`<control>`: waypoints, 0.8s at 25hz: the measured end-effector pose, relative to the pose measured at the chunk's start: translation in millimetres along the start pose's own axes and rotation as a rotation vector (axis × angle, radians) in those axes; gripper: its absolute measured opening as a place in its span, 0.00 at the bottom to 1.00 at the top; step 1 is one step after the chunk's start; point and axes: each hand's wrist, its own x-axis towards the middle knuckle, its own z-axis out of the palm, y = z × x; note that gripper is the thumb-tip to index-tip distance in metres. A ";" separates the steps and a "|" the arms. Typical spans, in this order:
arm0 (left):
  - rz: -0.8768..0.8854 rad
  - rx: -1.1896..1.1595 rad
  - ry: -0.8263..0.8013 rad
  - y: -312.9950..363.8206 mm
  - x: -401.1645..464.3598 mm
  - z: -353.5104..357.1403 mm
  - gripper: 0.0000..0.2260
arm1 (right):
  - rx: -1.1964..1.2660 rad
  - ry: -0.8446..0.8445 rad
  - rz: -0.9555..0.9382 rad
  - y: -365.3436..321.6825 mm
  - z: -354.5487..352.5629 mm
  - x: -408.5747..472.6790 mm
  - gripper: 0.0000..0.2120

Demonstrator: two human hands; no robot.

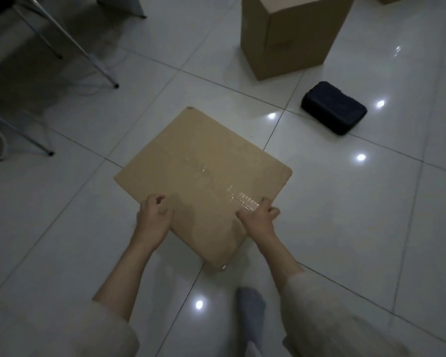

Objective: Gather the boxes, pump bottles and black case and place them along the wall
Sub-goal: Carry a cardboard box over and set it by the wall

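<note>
A flat brown cardboard box [204,173] with clear tape across its top lies at the centre of the tiled floor. My left hand [153,217] grips its near left edge, fingers curled over the top. My right hand [259,215] grips the near right edge beside the tape. A black case [334,108] lies on the floor to the right, beyond the flat box. A tall cardboard box [291,34] stands upright behind the case, at the top of the view. No pump bottles are in view.
Thin metal furniture legs [88,55] slant across the upper left, with more legs [23,135] at the left edge. My foot in a grey sock [251,310] is on the tiles below the flat box. Ceiling lights glare off the glossy floor.
</note>
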 end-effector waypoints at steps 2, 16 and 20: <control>-0.055 -0.007 0.017 6.4 22.6 2.1 0.21 | -0.007 0.053 0.050 -3.2 10.9 7.8 0.32; -0.163 0.221 0.123 42.2 157.4 26.2 0.47 | -0.039 0.294 -0.060 -27.8 -40.3 128.3 0.28; -0.298 0.090 -0.023 27.9 184.5 25.0 0.47 | -0.015 0.298 0.147 -21.4 -34.0 126.4 0.22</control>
